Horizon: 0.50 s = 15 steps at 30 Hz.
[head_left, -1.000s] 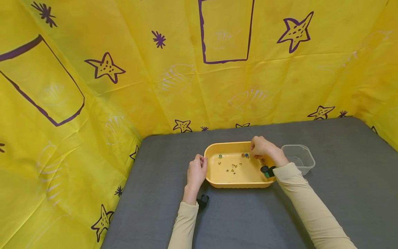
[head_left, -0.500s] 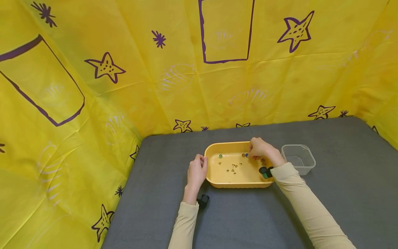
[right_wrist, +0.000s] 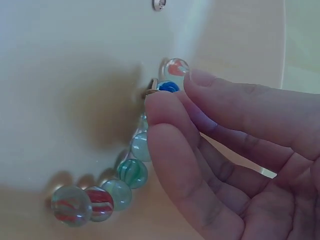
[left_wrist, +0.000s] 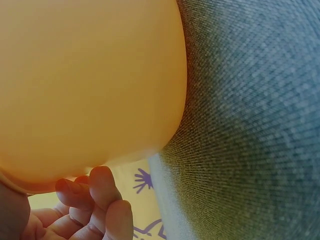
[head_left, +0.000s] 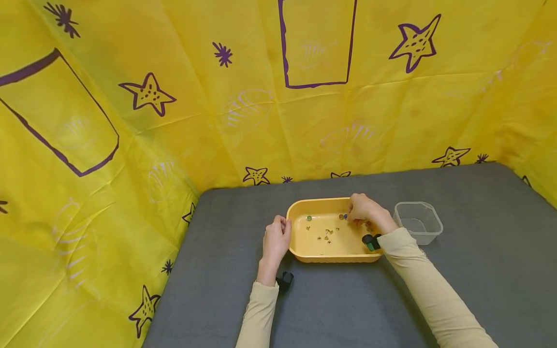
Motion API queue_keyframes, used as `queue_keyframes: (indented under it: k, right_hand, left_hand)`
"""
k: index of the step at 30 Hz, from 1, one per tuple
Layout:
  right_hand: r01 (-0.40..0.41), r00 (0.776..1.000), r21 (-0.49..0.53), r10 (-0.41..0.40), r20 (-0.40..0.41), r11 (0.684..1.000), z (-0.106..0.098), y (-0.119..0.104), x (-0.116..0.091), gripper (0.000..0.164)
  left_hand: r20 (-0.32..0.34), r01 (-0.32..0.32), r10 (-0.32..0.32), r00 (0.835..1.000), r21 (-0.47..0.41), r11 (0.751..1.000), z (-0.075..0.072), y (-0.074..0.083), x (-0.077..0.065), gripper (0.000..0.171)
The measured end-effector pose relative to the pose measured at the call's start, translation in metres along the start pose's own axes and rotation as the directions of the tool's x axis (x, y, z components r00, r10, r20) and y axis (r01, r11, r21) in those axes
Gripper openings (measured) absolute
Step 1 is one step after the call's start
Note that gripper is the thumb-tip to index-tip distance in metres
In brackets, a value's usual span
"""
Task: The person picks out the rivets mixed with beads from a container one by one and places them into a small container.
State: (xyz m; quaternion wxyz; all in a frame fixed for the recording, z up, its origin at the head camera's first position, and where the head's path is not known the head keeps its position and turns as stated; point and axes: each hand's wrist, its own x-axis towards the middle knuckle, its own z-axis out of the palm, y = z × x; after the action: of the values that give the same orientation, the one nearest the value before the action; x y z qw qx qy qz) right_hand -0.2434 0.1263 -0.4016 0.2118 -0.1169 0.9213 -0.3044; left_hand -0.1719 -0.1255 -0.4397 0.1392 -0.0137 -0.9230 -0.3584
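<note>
A yellow tray [head_left: 304, 252] holds glass marbles and several small gold tack-like pieces [head_left: 327, 232]. My left hand [head_left: 276, 240] grips its left rim; in the left wrist view the curled fingers [left_wrist: 104, 190] lie against the outer wall. My right hand [head_left: 364, 210] is inside, at the back right corner, thumb and fingers bent. In the right wrist view its fingertips are right at a blue marble [right_wrist: 169, 86] and a gold piece [right_wrist: 152, 89], with the thumb apart from the fingers. I cannot tell whether they pinch anything. A row of marbles [right_wrist: 132, 173] runs beside the fingers.
A clear plastic container [head_left: 417, 227] stands on the grey table [head_left: 348, 304] right of the tray, near the right forearm. A green marble [head_left: 309, 218] lies at the tray's back left. A yellow patterned cloth [head_left: 261, 130] hangs behind the table and along its left side.
My right hand has shifted slightly left and down within the tray's back right corner, closer over the blue marble. The left hand keeps its grip on the rim.
</note>
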Motion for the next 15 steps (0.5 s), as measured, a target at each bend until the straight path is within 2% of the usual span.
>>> queue_keyframes:
  k: [6,15]
  right_hand:
    - [-0.008,1.0,-0.03,0.008,-0.006,1.0,0.0018,0.0,0.0014,0.004]
    - [0.033,0.999,-0.003,-0.033,-0.011,0.999,0.0054,0.0005,0.0045,0.002]
  left_hand:
    - [-0.004,-0.005,0.005,1.0,-0.001,1.0,0.0002,-0.0005,-0.0003,0.018]
    - [0.003,0.007,-0.007,1.0,0.001,1.0,0.001,-0.0011,-0.0003,0.018]
